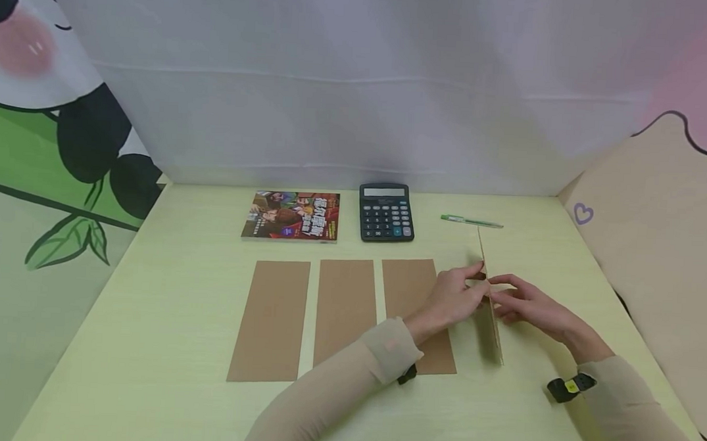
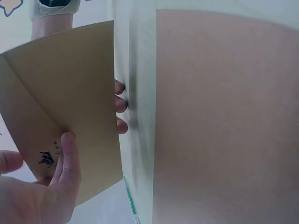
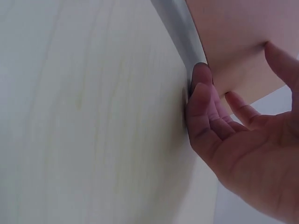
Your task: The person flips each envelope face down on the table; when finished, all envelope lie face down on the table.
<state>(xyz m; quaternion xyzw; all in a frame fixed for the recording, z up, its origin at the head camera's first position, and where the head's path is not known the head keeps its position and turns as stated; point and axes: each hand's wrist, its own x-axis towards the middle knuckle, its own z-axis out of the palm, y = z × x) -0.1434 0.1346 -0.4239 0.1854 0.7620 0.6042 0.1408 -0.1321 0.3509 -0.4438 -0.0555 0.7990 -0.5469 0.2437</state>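
Note:
A brown kraft envelope (image 1: 494,332) stands on edge above the table's right part, between both hands. In the left wrist view, its face (image 2: 88,74) has a flap crease and a small black print. The left hand (image 1: 457,296) pinches the flap end, its fingers on the printed face and its thumb by the edge. From the other side, the right hand (image 1: 530,308) grips the envelope; several of its fingertips (image 2: 120,103) reach round the lower edge. Three similar flat envelopes (image 1: 269,322) lie in a row to the left, the nearest one partly under the left forearm.
Behind the row lie a comic-style book (image 1: 291,216) and a black calculator (image 1: 386,212). A green pen (image 1: 470,221) lies at the back right, just beyond the held envelope. Walls with printed cloth bound the table (image 1: 148,303) at the back and sides.

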